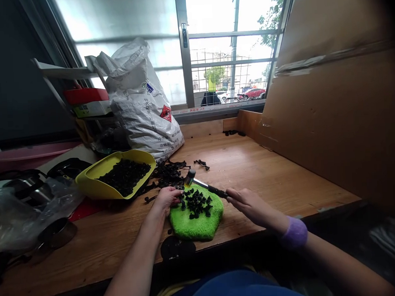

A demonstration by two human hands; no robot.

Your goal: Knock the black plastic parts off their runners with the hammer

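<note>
My right hand grips the handle end of a mallet. The mallet's black and yellow head is over the far left edge of a fuzzy green cloth pad. At the pad's left side, my left hand is closed in a pinch on a small black part; the fingers partly hide it. Several loose black parts lie heaped on the pad between my hands. Beyond the pad, a tangle of black parts on thin stems is spread on the wooden table.
A yellow scoop-shaped tray of black parts stands left, before a white woven sack. A metal cup and plastic bag lie far left. Cardboard walls the right side. A dark round patch marks the near edge.
</note>
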